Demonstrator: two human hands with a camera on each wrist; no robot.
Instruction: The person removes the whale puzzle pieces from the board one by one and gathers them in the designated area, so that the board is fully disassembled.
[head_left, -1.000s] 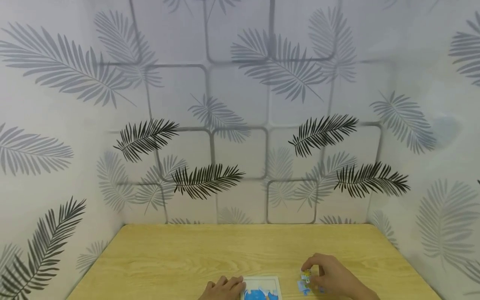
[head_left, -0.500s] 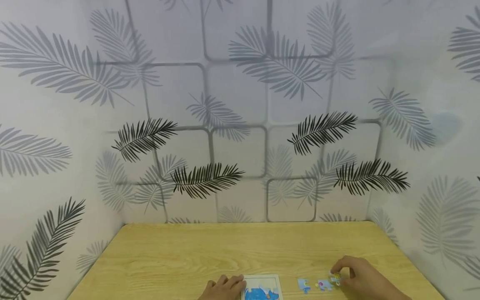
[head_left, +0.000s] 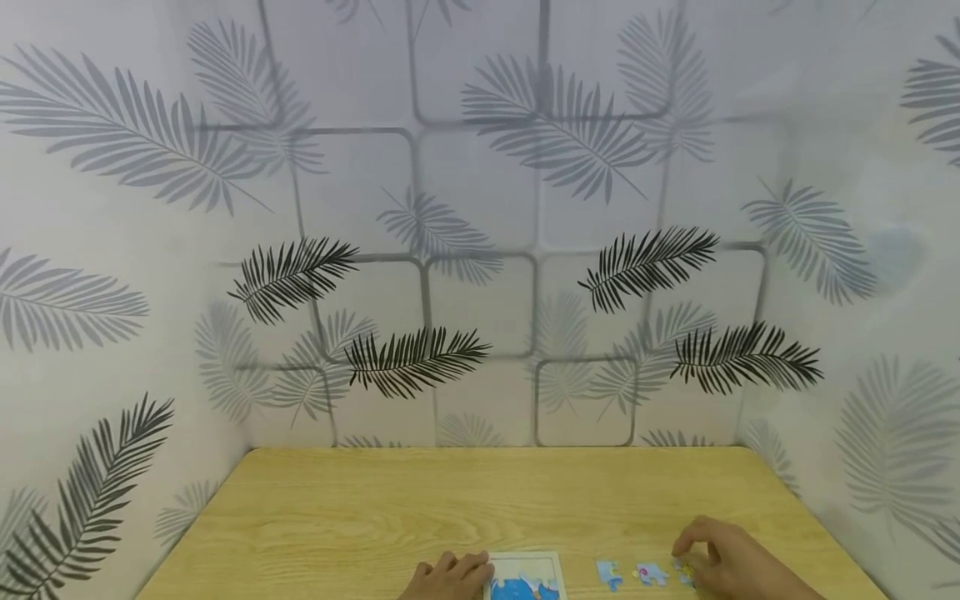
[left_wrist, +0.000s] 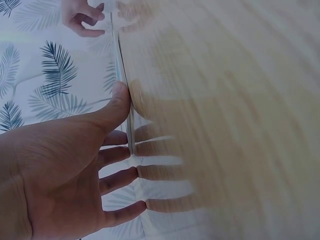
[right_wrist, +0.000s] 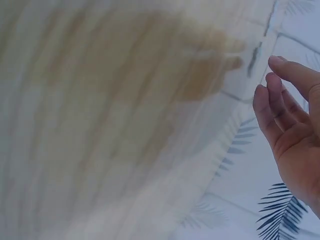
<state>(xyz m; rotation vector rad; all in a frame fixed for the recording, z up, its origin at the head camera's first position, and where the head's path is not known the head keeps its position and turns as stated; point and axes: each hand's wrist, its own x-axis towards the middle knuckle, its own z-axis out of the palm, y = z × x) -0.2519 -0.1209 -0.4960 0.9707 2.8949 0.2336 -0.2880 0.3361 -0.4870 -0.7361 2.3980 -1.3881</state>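
A small puzzle board (head_left: 525,577) with a blue picture lies at the table's near edge. My left hand (head_left: 448,577) rests flat against its left side, fingers straight and spread (left_wrist: 117,165). To the right of the board three loose puzzle pieces lie in a row: a blue one (head_left: 608,573), a pink-and-blue one (head_left: 651,573) and a yellowish one (head_left: 684,573). My right hand (head_left: 723,557) hovers at the yellowish piece with fingers loosely curved. In the right wrist view its fingers (right_wrist: 275,100) hold nothing.
The wooden table (head_left: 420,508) sits in a corner, with leaf-patterned walls (head_left: 480,250) at the back and on both sides. Both wrist views are blurred.
My right hand has slid rightward along the near edge, leaving the blue and pink pieces lying apart on the table. The left hand and board have stayed put.
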